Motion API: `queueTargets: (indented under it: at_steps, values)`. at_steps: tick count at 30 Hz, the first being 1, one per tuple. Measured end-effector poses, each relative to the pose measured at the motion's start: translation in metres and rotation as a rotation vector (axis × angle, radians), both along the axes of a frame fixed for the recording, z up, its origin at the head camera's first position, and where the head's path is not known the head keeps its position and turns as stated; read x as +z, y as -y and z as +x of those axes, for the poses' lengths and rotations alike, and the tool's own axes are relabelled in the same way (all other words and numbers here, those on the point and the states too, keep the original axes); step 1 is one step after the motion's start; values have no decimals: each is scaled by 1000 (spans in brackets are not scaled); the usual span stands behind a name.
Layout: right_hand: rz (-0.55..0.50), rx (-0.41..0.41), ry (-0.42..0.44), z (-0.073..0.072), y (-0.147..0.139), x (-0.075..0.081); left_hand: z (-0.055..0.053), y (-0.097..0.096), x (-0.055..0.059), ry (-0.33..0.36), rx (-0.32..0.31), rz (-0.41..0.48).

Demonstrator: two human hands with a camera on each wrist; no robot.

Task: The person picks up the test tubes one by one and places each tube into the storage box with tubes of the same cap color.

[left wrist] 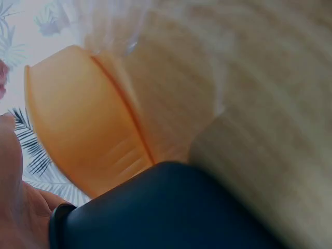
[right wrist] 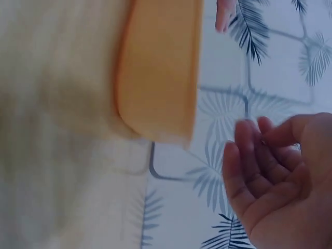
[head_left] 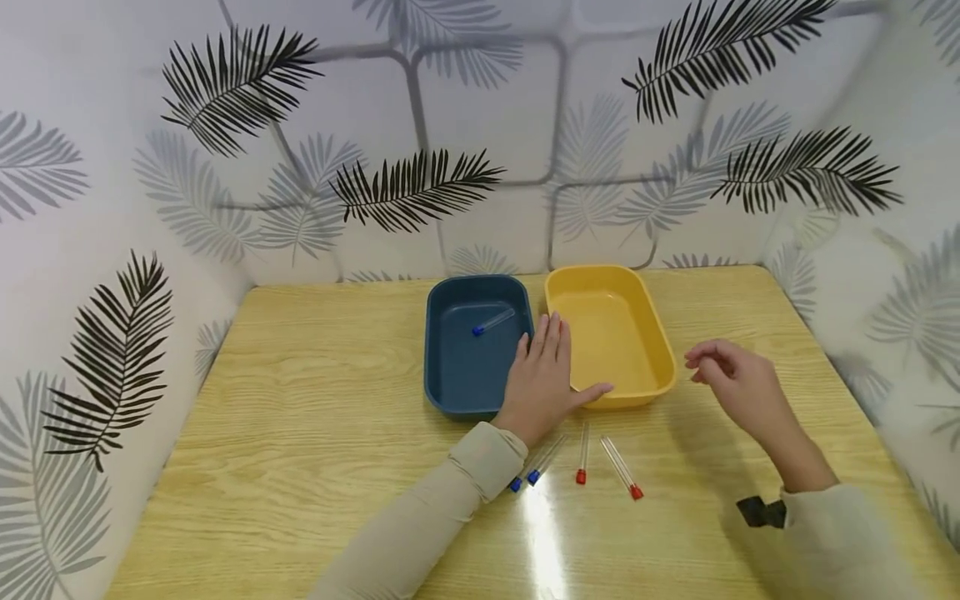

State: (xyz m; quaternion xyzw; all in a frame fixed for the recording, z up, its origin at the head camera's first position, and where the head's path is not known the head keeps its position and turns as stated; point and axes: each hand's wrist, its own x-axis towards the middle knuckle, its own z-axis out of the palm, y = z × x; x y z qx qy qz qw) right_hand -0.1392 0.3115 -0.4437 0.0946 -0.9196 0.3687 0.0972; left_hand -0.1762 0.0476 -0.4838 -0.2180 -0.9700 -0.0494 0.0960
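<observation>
My left hand, fingers straight and thumb spread, lies over the adjoining rims of the dark blue tray and the yellow tray. Whether it touches either rim I cannot tell. Inside the blue tray is a clear test tube with a blue cap. A small red spot shows beside the left fingertips at the yellow tray, mostly hidden. To the right of the yellow tray, my right hand hovers with loosely curled fingers, holding nothing; the right wrist view shows its bare palm.
In front of the trays lie blue-capped test tubes, partly beneath the left forearm. Beside them are a red-capped tube and more red-capped glass. Leaf-patterned walls border the wooden table behind and at both sides.
</observation>
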Motion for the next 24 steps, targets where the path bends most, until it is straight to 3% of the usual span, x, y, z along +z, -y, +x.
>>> queueTargets:
  at_steps: [5, 10, 17, 24]
  values:
    - [63, 158, 139, 32, 20, -25, 0, 1, -9, 21, 15, -17]
    - [87, 273, 300, 51, 38, -43, 1, 1, -13, 39, 19, -8]
    - [123, 206, 414, 61, 58, -55, 2, 2, -13, 80, 26, 21]
    - [121, 113, 464, 62, 71, -54, 2, 2, -13, 82, 19, 21]
